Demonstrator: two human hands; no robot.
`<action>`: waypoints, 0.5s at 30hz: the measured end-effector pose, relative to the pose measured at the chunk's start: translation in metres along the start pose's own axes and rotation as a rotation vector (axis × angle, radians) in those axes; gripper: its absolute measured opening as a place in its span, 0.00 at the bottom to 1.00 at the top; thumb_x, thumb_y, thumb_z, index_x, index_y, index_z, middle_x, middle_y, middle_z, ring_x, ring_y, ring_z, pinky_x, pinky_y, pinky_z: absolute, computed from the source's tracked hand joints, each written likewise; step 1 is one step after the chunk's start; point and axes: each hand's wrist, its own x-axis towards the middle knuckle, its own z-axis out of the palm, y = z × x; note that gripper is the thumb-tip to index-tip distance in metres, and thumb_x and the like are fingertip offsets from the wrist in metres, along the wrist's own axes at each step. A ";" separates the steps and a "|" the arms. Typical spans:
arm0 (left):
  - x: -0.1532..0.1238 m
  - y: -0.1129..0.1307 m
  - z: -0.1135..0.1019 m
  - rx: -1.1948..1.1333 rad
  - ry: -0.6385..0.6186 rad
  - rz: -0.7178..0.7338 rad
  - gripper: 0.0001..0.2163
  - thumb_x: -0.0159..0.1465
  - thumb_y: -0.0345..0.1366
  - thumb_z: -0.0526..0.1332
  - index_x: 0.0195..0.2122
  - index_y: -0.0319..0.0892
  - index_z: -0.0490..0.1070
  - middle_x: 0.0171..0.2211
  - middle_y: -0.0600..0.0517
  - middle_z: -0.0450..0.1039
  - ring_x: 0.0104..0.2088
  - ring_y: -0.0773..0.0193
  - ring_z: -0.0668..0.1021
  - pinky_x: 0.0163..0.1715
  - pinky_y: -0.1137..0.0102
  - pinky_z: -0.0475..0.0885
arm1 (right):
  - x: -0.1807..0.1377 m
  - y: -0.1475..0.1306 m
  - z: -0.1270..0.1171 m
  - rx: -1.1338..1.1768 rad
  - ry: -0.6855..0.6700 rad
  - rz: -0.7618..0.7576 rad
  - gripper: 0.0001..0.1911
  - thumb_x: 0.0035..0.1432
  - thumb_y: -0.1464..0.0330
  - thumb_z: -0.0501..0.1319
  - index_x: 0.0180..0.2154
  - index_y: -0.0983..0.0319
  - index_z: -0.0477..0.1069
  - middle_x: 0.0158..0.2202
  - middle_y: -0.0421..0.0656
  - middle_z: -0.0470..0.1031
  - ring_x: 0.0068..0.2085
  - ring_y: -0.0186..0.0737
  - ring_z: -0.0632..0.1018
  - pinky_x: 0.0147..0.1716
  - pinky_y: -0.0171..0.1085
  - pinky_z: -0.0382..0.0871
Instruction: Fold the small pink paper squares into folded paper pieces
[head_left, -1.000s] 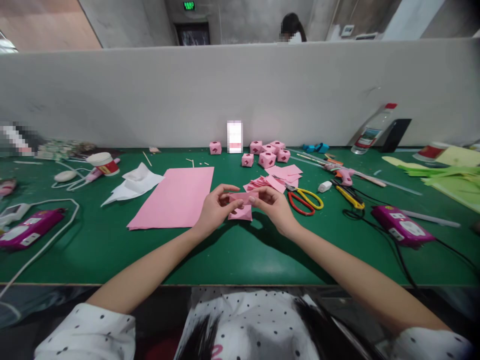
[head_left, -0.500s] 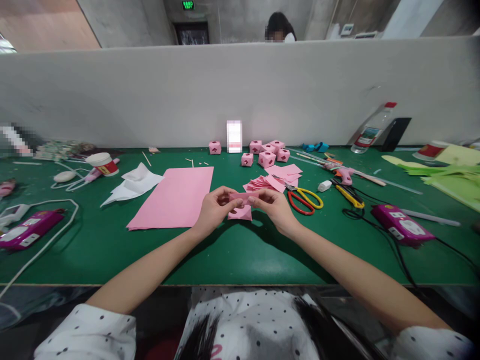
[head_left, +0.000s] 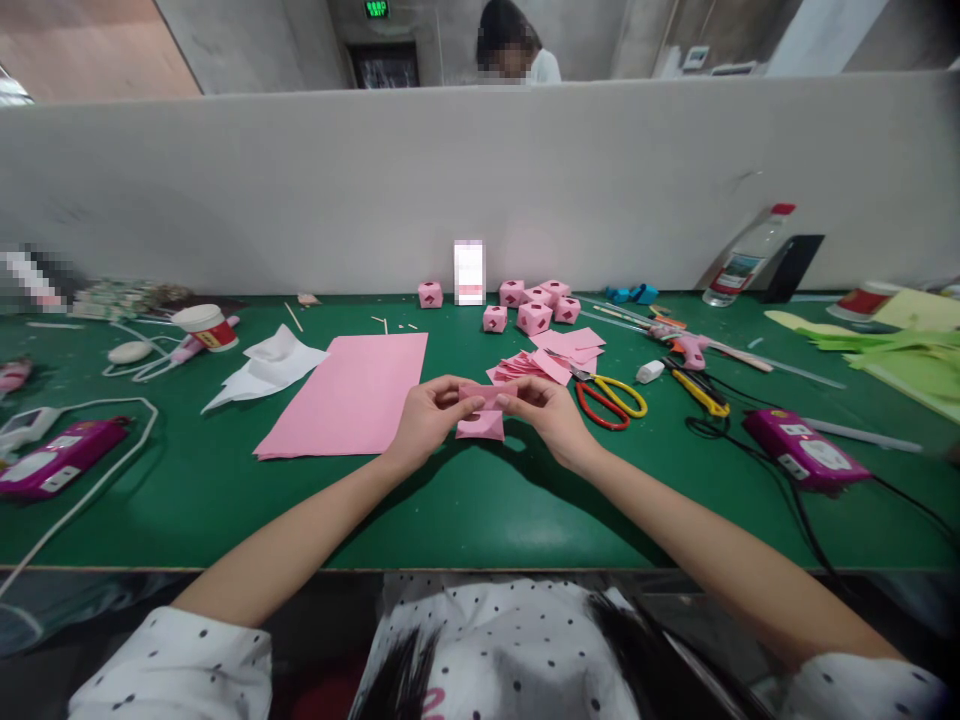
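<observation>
Between my two hands is a small piece of folded pink paper [head_left: 489,396], pinched at both ends above the table. My left hand [head_left: 433,414] grips its left end with thumb and fingers. At the right end my right hand [head_left: 546,412] does the same. Just below lies a second folded pink paper piece [head_left: 480,429]; whether the two are joined I cannot tell. Behind my right hand sits a pile of pink paper pieces [head_left: 529,368]. Scissors [head_left: 611,398] with red and yellow handles lie right of that hand. Left of my left hand is a stack of pink paper sheets [head_left: 352,395].
Several pink paper cubes [head_left: 534,318] stand at the back near a lit phone [head_left: 469,273]. On the right are a glue gun [head_left: 688,347], a utility knife [head_left: 699,388], a purple power strip [head_left: 804,450] and a bottle [head_left: 742,262]. A paper cup [head_left: 206,328] stands left.
The paper's upper part has tilted up slightly between my fingers, showing more of its face. My hands stay almost in place. Beyond the partition, a person's head has moved left.
</observation>
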 end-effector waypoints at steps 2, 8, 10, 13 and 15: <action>0.000 0.000 0.000 0.003 0.003 0.004 0.14 0.54 0.41 0.71 0.36 0.38 0.76 0.32 0.49 0.80 0.33 0.61 0.81 0.34 0.69 0.76 | 0.000 0.001 0.000 -0.007 -0.001 -0.002 0.15 0.46 0.60 0.73 0.34 0.61 0.77 0.34 0.41 0.79 0.36 0.38 0.77 0.41 0.40 0.72; -0.001 0.001 0.000 0.051 -0.002 0.043 0.14 0.55 0.42 0.70 0.37 0.39 0.76 0.33 0.48 0.80 0.35 0.60 0.81 0.34 0.68 0.76 | 0.000 0.000 0.001 -0.030 0.020 -0.001 0.16 0.45 0.59 0.73 0.34 0.61 0.77 0.34 0.42 0.79 0.36 0.39 0.78 0.41 0.40 0.72; -0.001 0.001 0.000 0.065 -0.006 0.056 0.14 0.55 0.42 0.70 0.38 0.39 0.76 0.34 0.48 0.80 0.35 0.60 0.81 0.34 0.69 0.75 | 0.000 -0.001 0.002 -0.027 0.025 0.002 0.17 0.44 0.59 0.74 0.34 0.61 0.77 0.34 0.42 0.80 0.36 0.39 0.78 0.41 0.40 0.72; -0.002 0.002 0.000 0.065 -0.010 0.052 0.14 0.55 0.42 0.70 0.38 0.39 0.75 0.34 0.48 0.80 0.35 0.60 0.81 0.34 0.69 0.75 | -0.001 -0.001 0.003 -0.030 0.031 0.004 0.17 0.43 0.58 0.74 0.34 0.61 0.77 0.34 0.42 0.80 0.36 0.40 0.78 0.42 0.41 0.73; -0.002 0.003 0.000 0.057 -0.014 0.047 0.14 0.55 0.42 0.70 0.38 0.39 0.75 0.34 0.48 0.80 0.35 0.60 0.81 0.34 0.68 0.75 | -0.001 -0.001 0.003 -0.040 0.037 0.002 0.18 0.43 0.58 0.74 0.34 0.60 0.77 0.34 0.42 0.80 0.36 0.40 0.79 0.42 0.41 0.73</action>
